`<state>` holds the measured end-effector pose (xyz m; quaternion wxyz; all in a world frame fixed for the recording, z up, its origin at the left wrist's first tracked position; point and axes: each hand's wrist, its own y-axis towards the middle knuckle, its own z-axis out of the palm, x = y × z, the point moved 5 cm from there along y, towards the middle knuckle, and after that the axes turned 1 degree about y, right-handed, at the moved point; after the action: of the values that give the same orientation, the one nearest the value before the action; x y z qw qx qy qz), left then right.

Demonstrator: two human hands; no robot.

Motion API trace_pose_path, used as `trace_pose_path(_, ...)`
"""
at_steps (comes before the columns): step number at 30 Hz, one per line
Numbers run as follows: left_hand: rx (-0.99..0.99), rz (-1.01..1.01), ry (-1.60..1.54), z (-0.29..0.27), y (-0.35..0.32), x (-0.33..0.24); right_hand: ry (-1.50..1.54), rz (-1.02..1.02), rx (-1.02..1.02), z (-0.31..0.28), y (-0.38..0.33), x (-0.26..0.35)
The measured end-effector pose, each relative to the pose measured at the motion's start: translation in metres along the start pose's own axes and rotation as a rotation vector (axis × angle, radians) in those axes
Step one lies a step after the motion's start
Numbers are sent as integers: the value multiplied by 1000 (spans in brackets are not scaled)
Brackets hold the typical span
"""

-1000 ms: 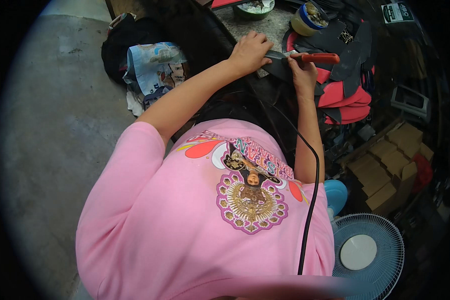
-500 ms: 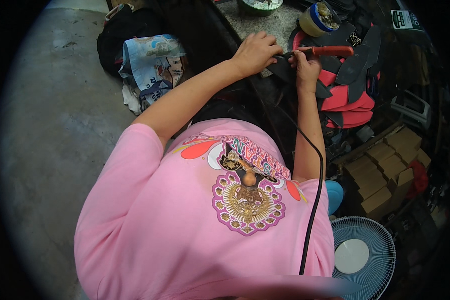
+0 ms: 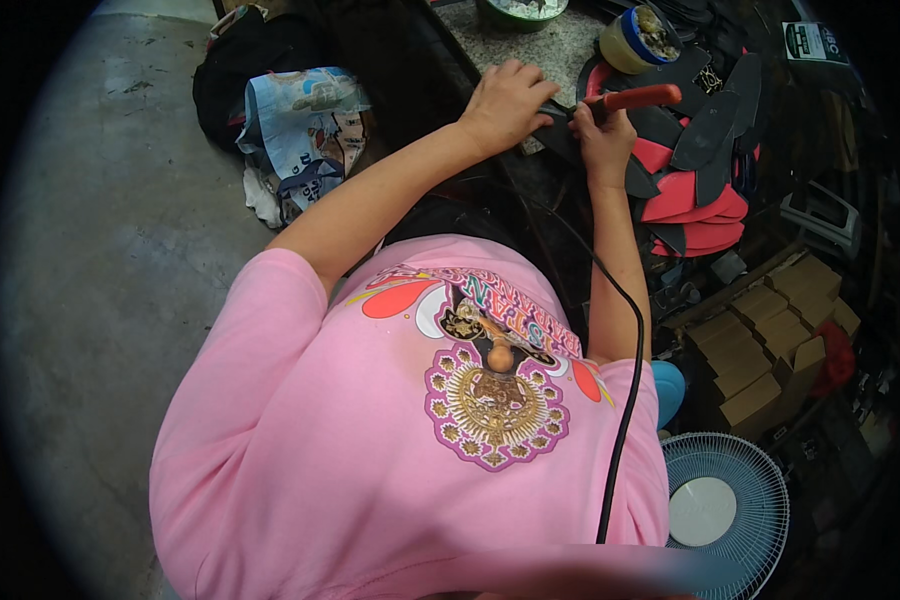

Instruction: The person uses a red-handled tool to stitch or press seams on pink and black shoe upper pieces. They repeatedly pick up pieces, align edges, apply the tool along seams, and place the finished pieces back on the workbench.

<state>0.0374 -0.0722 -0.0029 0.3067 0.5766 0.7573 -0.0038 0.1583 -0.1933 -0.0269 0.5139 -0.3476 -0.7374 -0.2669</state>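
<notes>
My left hand (image 3: 510, 105) lies over a dark, thin piece at the edge of the work surface, its fingers bent and closed on it. What kind of piece it is cannot be made out. Beside it, my right hand (image 3: 604, 145) is closed around a tool with a red handle (image 3: 642, 97). The handle sticks out to the right and tilts slightly upward. The tool's working end points toward my left fingers and is too dark to make out. Several black and red sole-shaped pieces (image 3: 705, 130) lie in a heap right of my right hand.
A tub with a yellowish filling (image 3: 630, 45) and a green bowl (image 3: 520, 12) stand on the speckled surface (image 3: 560, 55). A black cable (image 3: 625, 430) runs down past my right arm. Cardboard boxes (image 3: 760, 340) and a fan (image 3: 735, 470) are at right, a printed bag (image 3: 305, 110) at left.
My right hand has shifted slightly left with the red-handled tool, and the handle's outer end has risen and moved left. My left hand has barely moved.
</notes>
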Motion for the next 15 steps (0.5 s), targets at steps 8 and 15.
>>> trace_pose_path(8,10,15,88,-5,-9,-2,117,24,7,-2,-4,-4)
trace_pose_path(15,-79,149,153,-7,-10,-7,269,93,-17,0,-5,-4)
